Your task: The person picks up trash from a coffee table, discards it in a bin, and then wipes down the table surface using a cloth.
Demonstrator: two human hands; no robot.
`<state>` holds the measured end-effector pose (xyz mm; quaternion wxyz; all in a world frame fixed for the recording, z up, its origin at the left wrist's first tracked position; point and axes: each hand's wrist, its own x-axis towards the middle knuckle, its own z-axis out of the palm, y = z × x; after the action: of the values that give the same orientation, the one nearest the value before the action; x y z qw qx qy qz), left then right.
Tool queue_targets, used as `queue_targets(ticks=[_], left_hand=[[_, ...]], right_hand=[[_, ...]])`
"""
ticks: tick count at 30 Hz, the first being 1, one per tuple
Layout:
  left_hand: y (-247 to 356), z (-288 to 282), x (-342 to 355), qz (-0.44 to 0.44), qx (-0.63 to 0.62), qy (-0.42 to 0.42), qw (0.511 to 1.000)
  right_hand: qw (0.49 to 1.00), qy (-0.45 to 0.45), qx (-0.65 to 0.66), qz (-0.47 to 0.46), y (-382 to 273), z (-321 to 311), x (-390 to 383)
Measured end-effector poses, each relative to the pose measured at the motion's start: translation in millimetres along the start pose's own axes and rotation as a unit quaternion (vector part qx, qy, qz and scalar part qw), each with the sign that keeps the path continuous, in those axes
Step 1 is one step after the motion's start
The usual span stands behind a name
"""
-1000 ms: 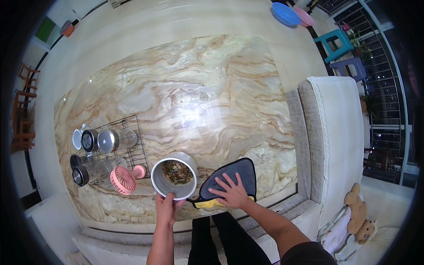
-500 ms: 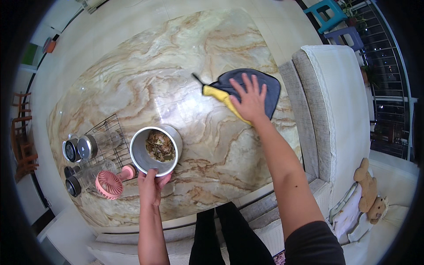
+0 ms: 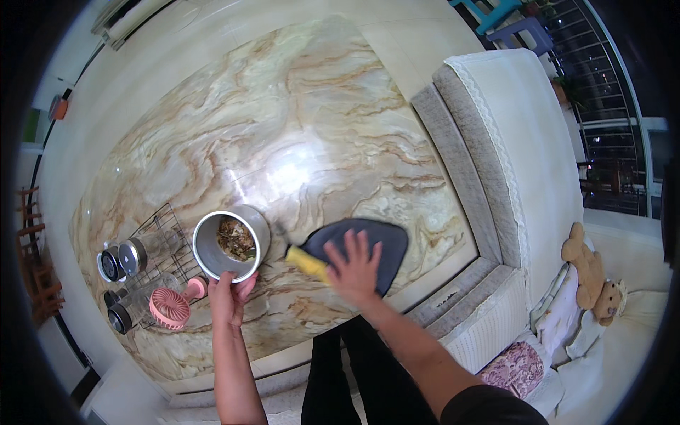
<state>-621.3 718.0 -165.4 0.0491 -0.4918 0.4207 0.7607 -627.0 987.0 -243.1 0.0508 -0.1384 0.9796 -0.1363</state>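
My left hand (image 3: pixel 228 301) grips the near side of a round silver metal pot (image 3: pixel 261 230), thumb at the rim and fingers beneath. The pot is tilted toward me, and brown-green dry scraps (image 3: pixel 236 239) lie inside it. Fingers spread, my right hand (image 3: pixel 355 275) rests flat on a dark grey cloth (image 3: pixel 389 244). The cloth has a folded yellow edge and a dark hanging loop, and it lies on the marble-patterned table (image 3: pixel 340 163) near its front edge, right of the pot. The loop end is blurred.
Left of the pot, a black wire rack (image 3: pixel 170 219) holds clear bottles with dark and silver lids (image 3: pixel 132 256). A pink handheld fan (image 3: pixel 170 307) lies by the rack's near end. A grey-white sofa (image 3: pixel 489 156) borders the table's right and front sides, with a teddy bear (image 3: pixel 588 273) on it.
My right hand has swept the cloth toward me and to the left, closer to the pot. My left hand still holds the pot, and the whole view has shifted a little.
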Motion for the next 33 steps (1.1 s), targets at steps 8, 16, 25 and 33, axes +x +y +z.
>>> queue_targets(ticks=[8,16,25,33], left_hand=[[-8,5,-12,-0.01,0.029,0.0,1.0],[-75,-29,-51,0.049,0.159,0.001,0.986],[-142,-74,-52,0.027,0.18,0.05,0.982],[-136,-89,-45,0.039,0.188,0.029,0.981]], right_hand=[[0.97,-0.072,0.116,-0.203,-46,24,-71],[0.995,0.057,-0.056,0.053,134,-38,18],[0.956,0.187,0.084,0.209,148,-25,7],[0.905,0.118,0.34,0.228,58,-44,-56]])
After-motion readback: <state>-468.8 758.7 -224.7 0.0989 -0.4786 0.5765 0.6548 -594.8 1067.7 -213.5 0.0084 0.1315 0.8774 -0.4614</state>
